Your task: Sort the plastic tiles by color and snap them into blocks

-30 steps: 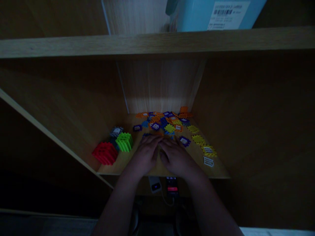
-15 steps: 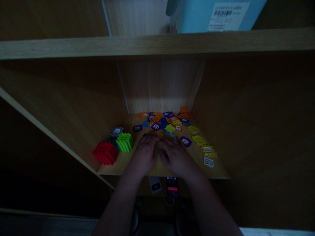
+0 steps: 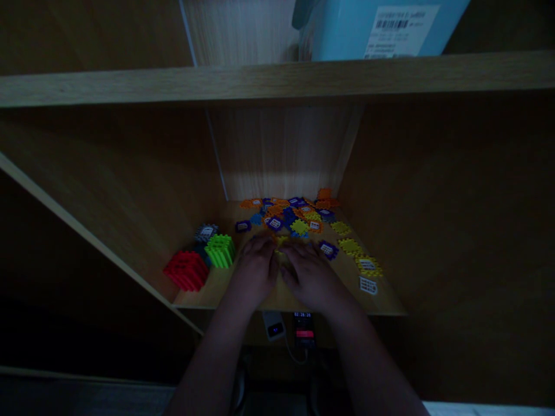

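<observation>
Lying dim, the wooden shelf (image 3: 217,286) bears scattered tiles (image 3: 286,214); left hand (image 3: 254,274) and right hand (image 3: 310,277) meet on a toothed yellow tile (image 3: 281,240) — whether they grasp it, I cannot tell

The feed is dim. My left hand (image 3: 255,273) and right hand (image 3: 311,276) lie close together on the wooden shelf (image 3: 385,301), fingertips meeting at a small yellow piece (image 3: 281,241). I cannot tell whether either hand grips it. Just beyond them lies a scatter of orange, purple and yellow pieces (image 3: 289,211). Left of my left hand stand a green stack (image 3: 219,249) and a red stack (image 3: 185,270), and a white piece (image 3: 367,285) lies off to the right.
</observation>
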Tool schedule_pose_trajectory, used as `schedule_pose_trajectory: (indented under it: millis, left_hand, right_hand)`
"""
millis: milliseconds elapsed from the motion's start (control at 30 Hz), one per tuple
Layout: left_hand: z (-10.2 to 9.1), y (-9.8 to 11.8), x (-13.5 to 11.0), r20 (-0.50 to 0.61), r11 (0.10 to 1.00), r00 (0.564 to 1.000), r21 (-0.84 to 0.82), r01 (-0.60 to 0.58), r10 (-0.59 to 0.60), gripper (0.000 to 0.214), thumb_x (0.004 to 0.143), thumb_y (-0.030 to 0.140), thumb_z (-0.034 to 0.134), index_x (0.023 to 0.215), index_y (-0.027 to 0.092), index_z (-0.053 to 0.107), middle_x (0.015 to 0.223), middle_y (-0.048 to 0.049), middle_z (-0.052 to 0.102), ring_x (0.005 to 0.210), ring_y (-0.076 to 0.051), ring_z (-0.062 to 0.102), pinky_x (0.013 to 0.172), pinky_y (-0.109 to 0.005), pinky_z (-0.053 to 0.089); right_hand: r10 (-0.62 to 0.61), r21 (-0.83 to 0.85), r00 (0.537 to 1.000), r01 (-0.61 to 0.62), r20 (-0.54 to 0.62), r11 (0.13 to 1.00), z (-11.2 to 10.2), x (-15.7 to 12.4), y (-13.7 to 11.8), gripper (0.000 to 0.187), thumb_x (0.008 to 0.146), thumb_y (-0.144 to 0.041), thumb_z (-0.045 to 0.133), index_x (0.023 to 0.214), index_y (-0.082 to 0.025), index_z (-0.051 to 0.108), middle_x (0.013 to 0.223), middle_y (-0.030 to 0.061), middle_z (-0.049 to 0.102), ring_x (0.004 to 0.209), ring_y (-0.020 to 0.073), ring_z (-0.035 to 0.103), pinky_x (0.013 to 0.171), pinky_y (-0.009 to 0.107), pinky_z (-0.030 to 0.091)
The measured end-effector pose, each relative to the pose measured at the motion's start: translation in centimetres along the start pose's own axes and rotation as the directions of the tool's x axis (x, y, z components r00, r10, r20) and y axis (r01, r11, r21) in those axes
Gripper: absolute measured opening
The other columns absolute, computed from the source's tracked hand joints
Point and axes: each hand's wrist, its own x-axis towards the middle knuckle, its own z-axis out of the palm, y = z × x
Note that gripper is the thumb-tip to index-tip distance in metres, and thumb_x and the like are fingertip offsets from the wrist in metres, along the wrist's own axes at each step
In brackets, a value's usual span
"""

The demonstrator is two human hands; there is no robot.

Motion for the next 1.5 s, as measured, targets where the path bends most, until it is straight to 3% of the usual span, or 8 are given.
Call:
schedule_pose_trajectory:
  millis: [333,567,733,833,967,1067,1267,1500]
  left_hand:
    - [0.3,0.0,-0.1,-0.015,0.993,0.997,0.082,0.08,-0.079,0.031,0.105,0.016,0.055,0.133,0.016,0.069,0.126,-0.017,0.073,0.116,-0.034,0.07,0.106,-0.055,0.059]
    - [0.3,0.0,-0.3,-0.036,0.997,0.999,0.064,0.043,-0.041,0.052,0.104,0.013,0.055,0.156,0.012,0.051,0.159,-0.021,0.059,0.147,-0.036,0.057,0.125,-0.058,0.048]
    - [-0.3,0.7,-0.2,0.032,1.0,0.999,-0.005,-0.021,0.022,0.03,0.103,0.017,0.062,0.131,0.019,0.071,0.152,-0.0157,0.066,0.141,-0.034,0.062,0.122,-0.057,0.051]
    - [-0.5,0.8,-0.2,0.042,0.999,0.999,-0.033,-0.018,0.019,0.022,0.1,0.019,0.068,0.121,0.021,0.073,0.148,-0.0145,0.068,0.138,-0.035,0.064,0.12,-0.057,0.052]
    - [-0.7,0.7,-0.1,0.079,0.994,0.997,-0.108,-0.003,0.011,0.014,0.097,0.016,0.071,0.11,0.022,0.071,0.122,-0.0117,0.076,0.122,-0.033,0.07,0.109,-0.052,0.057]
    - [-0.8,0.5,0.0,0.105,0.986,0.994,-0.166,-0.012,0.03,0.013,0.096,0.012,0.07,0.103,0.023,0.07,0.115,-0.0091,0.076,0.117,-0.031,0.07,0.105,-0.048,0.058]
    - [-0.8,0.3,-0.1,0.083,0.965,0.996,-0.261,0.009,0.014,0.016,0.095,0.009,0.069,0.1,0.023,0.07,0.112,-0.0075,0.073,0.111,-0.028,0.07,0.1,-0.043,0.058]
    - [-1.4,-0.1,-0.3,-0.071,0.942,0.993,-0.331,0.062,-0.09,0.008,0.1,0.015,0.067,0.101,0.022,0.07,0.125,-0.0101,0.069,0.125,-0.028,0.067,0.113,-0.046,0.054]
  right_hand:
    - [0.045,-0.026,0.998,-0.046,-0.041,0.999,0.4,0.1,0.3,0.041,0.106,-0.03,0.058,0.146,-0.019,0.064,0.155,0.0153,0.066,0.146,0.0343,0.057,0.131,0.064,0.03]
    - [-0.026,0.002,0.998,0.026,-0.048,1.0,0.3,0.1,0.6,0.046,0.105,-0.029,0.058,0.15,-0.019,0.059,0.156,0.0141,0.064,0.148,0.0316,0.055,0.131,0.057,0.031]
    - [0.135,-0.089,0.985,-0.144,-0.104,0.986,0.4,0.4,0.9,0.038,0.102,-0.025,0.055,0.138,-0.016,0.065,0.141,0.017,0.071,0.133,0.0343,0.06,0.121,0.053,0.042]
    - [0.247,-0.184,0.956,-0.274,-0.155,0.944,0.7,0.3,1.1,0.033,0.1,-0.025,0.056,0.128,-0.014,0.07,0.132,0.0206,0.073,0.127,0.0394,0.061,0.117,0.059,0.043]
    - [0.285,-0.205,0.921,-0.342,-0.266,0.917,1.0,0.0,1.5,0.032,0.102,-0.025,0.055,0.126,-0.012,0.071,0.13,0.0263,0.072,0.13,0.0454,0.058,0.114,0.067,0.042]
    - [0.242,-0.168,0.929,-0.296,-0.282,0.94,1.0,0.0,1.6,0.038,0.1,-0.023,0.055,0.134,-0.013,0.067,0.14,0.0261,0.068,0.136,0.0458,0.054,0.116,0.069,0.041]
    - [0.062,-0.028,0.988,-0.067,-0.141,0.997,0.4,0.0,1.5,0.049,0.094,-0.012,0.055,0.143,-0.017,0.061,0.15,0.0177,0.066,0.149,0.0372,0.048,0.128,0.061,0.034]
    - [0.016,0.048,0.997,-0.013,-0.069,0.999,0.0,-0.1,1.0,0.043,0.097,-0.017,0.058,0.139,-0.019,0.063,0.145,0.014,0.071,0.154,0.0334,0.048,0.133,0.062,0.024]
